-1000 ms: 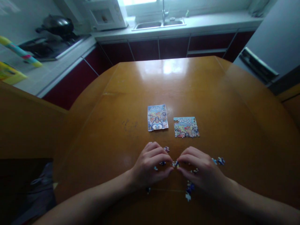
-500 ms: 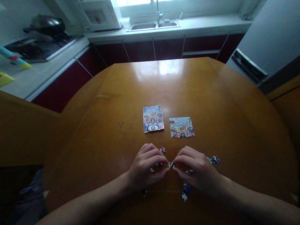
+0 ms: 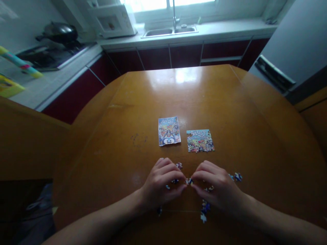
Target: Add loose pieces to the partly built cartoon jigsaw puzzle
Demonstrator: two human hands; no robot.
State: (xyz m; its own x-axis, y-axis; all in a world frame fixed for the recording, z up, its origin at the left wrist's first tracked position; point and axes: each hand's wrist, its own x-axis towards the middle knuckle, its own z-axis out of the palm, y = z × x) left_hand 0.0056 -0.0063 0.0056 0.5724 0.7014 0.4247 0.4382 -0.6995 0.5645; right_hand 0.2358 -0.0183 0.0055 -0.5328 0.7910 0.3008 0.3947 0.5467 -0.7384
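Small jigsaw puzzle pieces (image 3: 189,181) are pinched between my two hands, low over the table. My left hand (image 3: 165,182) grips their left side between thumb and fingers. On the right side, the thumb and fingertips of my right hand (image 3: 217,182) close on a dark-and-white piece. Whether the held pieces are joined, I cannot tell. Beyond my hands lies a partly assembled puzzle (image 3: 200,141) with a ragged lower edge. A printed picture sheet (image 3: 169,131) with the same design lies left of it.
Loose pieces lie around my hands: some at the right (image 3: 238,176), a blue-and-white cluster (image 3: 204,209) below, others beside my left hand (image 3: 179,165). The wooden table (image 3: 143,102) reaches toward a counter with a sink (image 3: 159,32). A wok (image 3: 61,32) sits on the stove at left.
The whole view has shifted slightly down and right. Both hands keep their pinch on the puzzle pieces, with hardly any movement relative to the table.
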